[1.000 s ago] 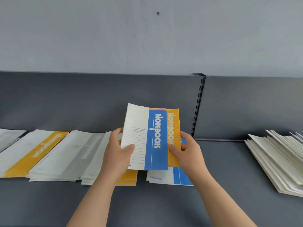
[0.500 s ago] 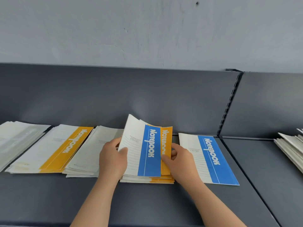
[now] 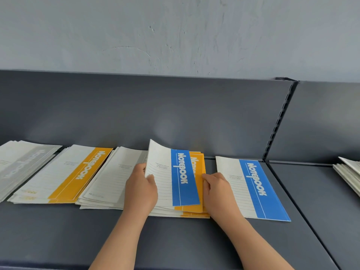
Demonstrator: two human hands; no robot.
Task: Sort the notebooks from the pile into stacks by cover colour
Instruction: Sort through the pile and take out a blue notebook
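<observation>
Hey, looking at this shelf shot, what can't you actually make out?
All in the head view.
1. Band colour of the middle stack: covered by the left hand and the blue notebook it holds.
2. Unsorted pile: cut off by the right edge.
3. Grey stack: cut off by the left edge.
4. Whether the right hand pinches anything on the orange stack: its curled fingers hide the contact.

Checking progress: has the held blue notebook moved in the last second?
Yes: the held blue notebook dropped and shifted left, off the flat blue notebook, over the yellow stack.
</observation>
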